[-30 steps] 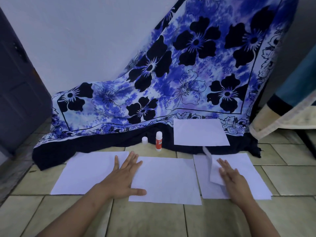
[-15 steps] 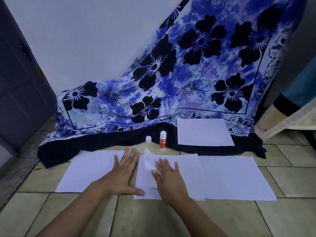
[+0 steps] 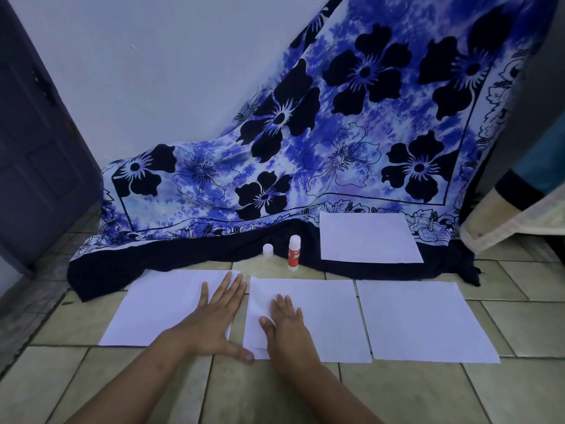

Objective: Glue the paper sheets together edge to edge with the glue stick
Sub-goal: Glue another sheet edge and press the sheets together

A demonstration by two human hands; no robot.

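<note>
Three white paper sheets lie in a row on the tiled floor: a left sheet (image 3: 159,310), a middle sheet (image 3: 324,316) and a right sheet (image 3: 425,322). The right sheet's left edge meets the middle sheet. My left hand (image 3: 214,322) lies flat with fingers spread on the left sheet's right part. My right hand (image 3: 284,325) presses flat on the middle sheet's left part. An uncapped red and white glue stick (image 3: 294,253) stands upright beyond the sheets, its white cap (image 3: 267,250) beside it. A fourth sheet (image 3: 367,238) rests on the cloth.
A blue floral cloth (image 3: 305,154) hangs down the wall and spreads onto the floor behind the sheets. A dark door (image 3: 33,142) stands at the left. A mattress or cushion edge (image 3: 516,221) juts in at the right.
My right hand moved from the right sheet across to the middle sheet's left part. The right sheet now lies flat against the middle sheet. My left hand stayed put.
</note>
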